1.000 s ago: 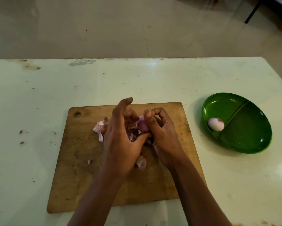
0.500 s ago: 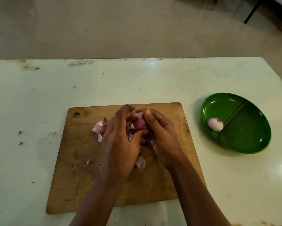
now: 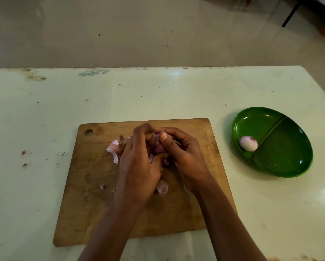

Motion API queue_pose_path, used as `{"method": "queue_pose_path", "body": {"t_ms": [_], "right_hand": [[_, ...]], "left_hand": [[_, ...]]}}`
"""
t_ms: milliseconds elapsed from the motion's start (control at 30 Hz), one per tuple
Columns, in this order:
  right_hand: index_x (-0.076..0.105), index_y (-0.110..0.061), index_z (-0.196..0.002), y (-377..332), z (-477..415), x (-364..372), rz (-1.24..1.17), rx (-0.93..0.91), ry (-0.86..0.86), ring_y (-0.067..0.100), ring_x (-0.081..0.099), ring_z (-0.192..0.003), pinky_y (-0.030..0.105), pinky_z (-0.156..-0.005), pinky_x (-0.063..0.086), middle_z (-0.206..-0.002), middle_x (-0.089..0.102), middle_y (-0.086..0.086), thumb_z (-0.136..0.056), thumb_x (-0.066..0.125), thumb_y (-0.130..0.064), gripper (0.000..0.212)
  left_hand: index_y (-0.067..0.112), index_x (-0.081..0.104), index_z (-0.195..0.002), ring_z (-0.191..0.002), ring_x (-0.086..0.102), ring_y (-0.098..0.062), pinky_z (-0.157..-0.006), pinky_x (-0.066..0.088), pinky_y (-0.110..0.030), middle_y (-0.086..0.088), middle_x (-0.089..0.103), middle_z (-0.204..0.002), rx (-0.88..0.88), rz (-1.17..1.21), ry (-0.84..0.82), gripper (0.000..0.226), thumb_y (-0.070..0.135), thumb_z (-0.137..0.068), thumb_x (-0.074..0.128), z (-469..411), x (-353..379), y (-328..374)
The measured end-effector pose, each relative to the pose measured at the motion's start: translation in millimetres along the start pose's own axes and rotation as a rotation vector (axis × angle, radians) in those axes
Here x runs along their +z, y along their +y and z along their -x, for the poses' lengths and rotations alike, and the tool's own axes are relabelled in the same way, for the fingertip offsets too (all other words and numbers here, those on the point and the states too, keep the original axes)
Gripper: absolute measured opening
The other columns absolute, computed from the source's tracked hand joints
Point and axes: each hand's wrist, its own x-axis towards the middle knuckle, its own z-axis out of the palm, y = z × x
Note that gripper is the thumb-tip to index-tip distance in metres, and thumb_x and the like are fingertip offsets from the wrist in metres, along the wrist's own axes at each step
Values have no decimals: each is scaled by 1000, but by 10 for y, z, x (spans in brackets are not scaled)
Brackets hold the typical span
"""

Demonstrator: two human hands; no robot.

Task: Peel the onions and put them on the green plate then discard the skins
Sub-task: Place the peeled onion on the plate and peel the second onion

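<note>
Both hands, left hand [image 3: 139, 166] and right hand [image 3: 184, 157], gripped a half-peeled onion [image 3: 158, 147] over the cutting board's [image 3: 94, 204] middle. One peeled onion [image 3: 248, 143] lay on the green plate [image 3: 282, 157] near the table's [image 3: 45, 113] right edge. The slick onion might slip free if squeezed hard.

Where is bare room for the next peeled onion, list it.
The green plate's right compartment, between divider and rim, is bare; the left one has room behind the peeled onion. The cutting board's near left corner is free. Crowded: board centre, where left hand and right hand hold an onion among skins.
</note>
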Motion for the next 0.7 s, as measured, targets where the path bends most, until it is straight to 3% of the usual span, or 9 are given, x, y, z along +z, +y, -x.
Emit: {"method": "queue_pose_path", "body": {"t_ms": [100,200,333,433,567,700], "right_hand": [[70,-14,-109,6,-2,-3,-15,9,5,25,68,-98,37,-78,58,-104,70,8,-82,61,-37,37],[69,-14,-108,21,-11,-22,-31,9,29,31,67,-98,43,-78,58,-104,69,10,-81,62,-43,40],[70,-16,-105,15,-15,-22,-19,15,37,27,67,-100,43,-81,58,-103,70,8,-80,64,-42,37],[70,-15,-104,13,-10,-19,10,1,54,22,68,-98,40,-81,59,-100,71,5,-80,64,-40,36],[71,-17,-104,22,-2,-11,67,-26,90,18,67,-98,41,-84,58,-101,71,0,-81,66,-37,30],[71,-20,-104,32,-2,10,186,-95,108,12,65,-97,37,-84,58,-102,70,-5,-86,69,-30,20]], "left_hand": [[10,49,-117,-79,59,-10,-74,43,-5,2,59,-86,19,-1,12,55,-7,-71,75,3,0,-6],[21,41,-121,-80,60,-12,-77,44,-10,2,59,-83,44,22,29,69,-6,-69,78,10,-1,-13],[28,36,-130,-99,62,-8,-86,46,-9,0,64,-112,30,102,54,79,6,-69,81,5,-38,14],[27,48,-125,-97,65,-4,-83,51,-13,1,68,-110,21,143,67,62,12,-73,78,-6,-50,2],[22,61,-112,-94,63,1,-72,49,-4,3,70,-102,3,89,131,41,9,-75,75,-12,-62,-26],[25,56,-108,-84,66,3,-72,53,-13,5,71,-94,-79,107,155,38,9,-78,73,-27,-67,-47]]}}
